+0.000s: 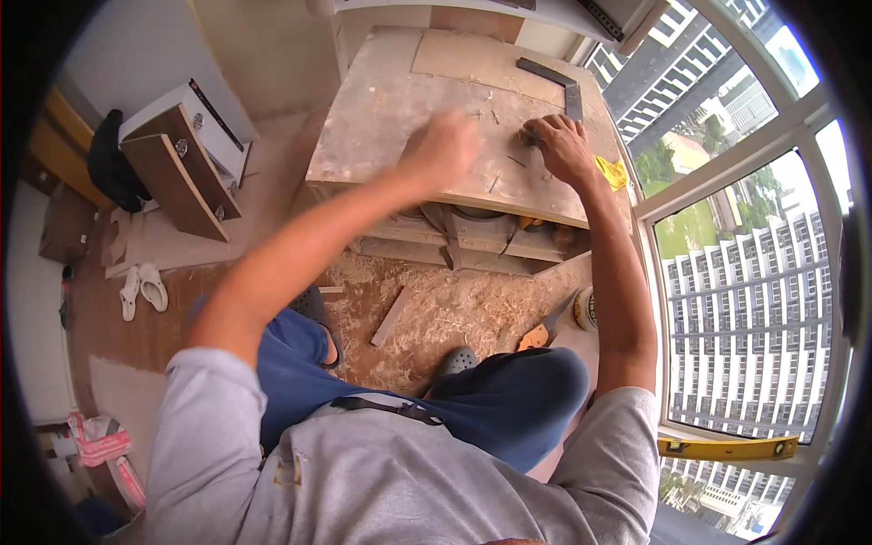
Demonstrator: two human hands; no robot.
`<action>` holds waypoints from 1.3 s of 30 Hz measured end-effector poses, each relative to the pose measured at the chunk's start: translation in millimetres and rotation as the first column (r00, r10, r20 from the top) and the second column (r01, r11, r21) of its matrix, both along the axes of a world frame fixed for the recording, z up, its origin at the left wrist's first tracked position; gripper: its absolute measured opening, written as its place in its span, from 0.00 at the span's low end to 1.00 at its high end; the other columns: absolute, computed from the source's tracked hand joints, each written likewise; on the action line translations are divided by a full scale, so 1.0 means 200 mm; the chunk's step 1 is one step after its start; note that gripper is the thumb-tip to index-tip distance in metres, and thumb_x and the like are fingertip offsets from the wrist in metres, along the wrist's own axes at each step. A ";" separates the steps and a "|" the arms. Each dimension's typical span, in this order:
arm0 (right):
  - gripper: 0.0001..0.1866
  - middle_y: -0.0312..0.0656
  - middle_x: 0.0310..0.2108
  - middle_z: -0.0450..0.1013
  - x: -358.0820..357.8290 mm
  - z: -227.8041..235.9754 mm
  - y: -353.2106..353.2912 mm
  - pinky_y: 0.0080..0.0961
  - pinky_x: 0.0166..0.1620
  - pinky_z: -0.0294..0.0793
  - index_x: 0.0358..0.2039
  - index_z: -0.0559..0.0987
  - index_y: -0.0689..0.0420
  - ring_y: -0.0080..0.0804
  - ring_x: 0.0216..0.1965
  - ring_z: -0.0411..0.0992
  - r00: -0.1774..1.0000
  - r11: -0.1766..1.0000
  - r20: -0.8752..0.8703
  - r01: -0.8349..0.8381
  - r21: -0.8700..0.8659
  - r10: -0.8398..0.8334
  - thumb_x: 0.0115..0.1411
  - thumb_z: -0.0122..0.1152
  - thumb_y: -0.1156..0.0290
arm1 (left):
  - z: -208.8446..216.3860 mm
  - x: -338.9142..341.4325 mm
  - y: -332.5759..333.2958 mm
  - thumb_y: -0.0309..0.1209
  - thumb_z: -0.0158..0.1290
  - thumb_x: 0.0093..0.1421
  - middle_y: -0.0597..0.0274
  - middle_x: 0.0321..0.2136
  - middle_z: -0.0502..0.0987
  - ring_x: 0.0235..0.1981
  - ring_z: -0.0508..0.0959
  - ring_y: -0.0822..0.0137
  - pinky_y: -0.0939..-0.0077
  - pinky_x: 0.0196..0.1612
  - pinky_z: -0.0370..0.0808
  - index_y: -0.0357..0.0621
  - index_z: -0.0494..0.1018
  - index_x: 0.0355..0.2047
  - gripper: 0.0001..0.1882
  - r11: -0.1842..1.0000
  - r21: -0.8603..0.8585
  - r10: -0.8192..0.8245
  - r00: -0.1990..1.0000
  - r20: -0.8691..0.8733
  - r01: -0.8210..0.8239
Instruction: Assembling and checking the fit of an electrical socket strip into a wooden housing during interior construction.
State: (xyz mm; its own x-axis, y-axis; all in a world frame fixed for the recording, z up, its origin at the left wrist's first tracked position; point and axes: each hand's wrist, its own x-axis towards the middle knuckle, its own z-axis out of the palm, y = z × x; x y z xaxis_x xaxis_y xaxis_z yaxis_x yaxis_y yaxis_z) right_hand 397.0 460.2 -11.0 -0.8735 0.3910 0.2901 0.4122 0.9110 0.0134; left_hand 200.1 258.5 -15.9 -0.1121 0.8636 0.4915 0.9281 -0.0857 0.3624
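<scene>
My left hand (pixel 443 150) is over the middle of a worn wooden workbench (pixel 363 136), smeared by motion, so its fingers do not show clearly. To its right, my right hand (pixel 565 150) is closed near the bench top. A small dark piece (pixel 528 136) shows at its fingertips, too small to name. Just beyond this hand lies a dark metal square (pixel 573 98). A yellow cloth (pixel 613 173) rests at the bench's right edge. Thin nail-like bits (pixel 493 185) are scattered on the surface between and around my hands.
Wood shavings (pixel 436 313) cover the floor, with a loose wood strip (pixel 391 316) and an orange-handled saw (pixel 534 337). A can (pixel 586 309) stands by the bench's right. Brown hinged panels (pixel 173 186) stand at left. A yellow spirit level (pixel 727 449) lies by the window.
</scene>
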 end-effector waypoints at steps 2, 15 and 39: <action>0.18 0.47 0.54 0.71 -0.05 0.02 0.01 0.56 0.64 0.58 0.52 0.74 0.51 0.49 0.60 0.66 0.984 0.999 -0.172 0.053 0.009 -0.050 0.60 0.56 0.70 | 0.09 -0.12 0.22 0.41 0.54 0.63 0.42 0.46 0.74 0.52 0.74 0.46 0.54 0.56 0.72 0.35 0.77 0.46 0.20 0.967 -0.205 0.143 0.988 -0.057 -0.151; 0.20 0.61 0.37 0.79 -0.40 0.11 -0.01 0.45 0.47 0.76 0.30 0.84 0.62 0.56 0.44 0.78 0.900 0.829 -0.133 0.314 -0.463 -0.415 0.54 0.67 0.55 | 0.10 -0.02 0.48 0.23 0.48 0.59 0.38 0.44 0.79 0.48 0.80 0.44 0.55 0.51 0.78 0.35 0.81 0.39 0.13 0.885 -0.398 0.234 0.970 -0.071 -0.242; 0.11 0.58 0.43 0.74 -0.04 -0.07 -0.36 0.51 0.48 0.73 0.40 0.73 0.64 0.62 0.45 0.73 0.986 0.986 -0.050 0.156 -0.050 -0.159 0.65 0.46 0.70 | 0.07 -0.43 0.09 0.21 0.47 0.65 0.53 0.27 0.72 0.30 0.74 0.63 0.64 0.41 0.79 0.32 0.67 0.32 0.04 0.995 0.079 -0.073 -0.100 0.992 0.054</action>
State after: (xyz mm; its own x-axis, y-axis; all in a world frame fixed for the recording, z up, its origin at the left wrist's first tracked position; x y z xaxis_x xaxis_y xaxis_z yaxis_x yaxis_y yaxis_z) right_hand 388.1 388.1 -25.4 -0.7837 0.5363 0.3133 0.5496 0.8338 -0.0525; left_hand 114.6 276.8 -2.1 -0.4304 0.8981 -0.0901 -0.4576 -0.1310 0.8795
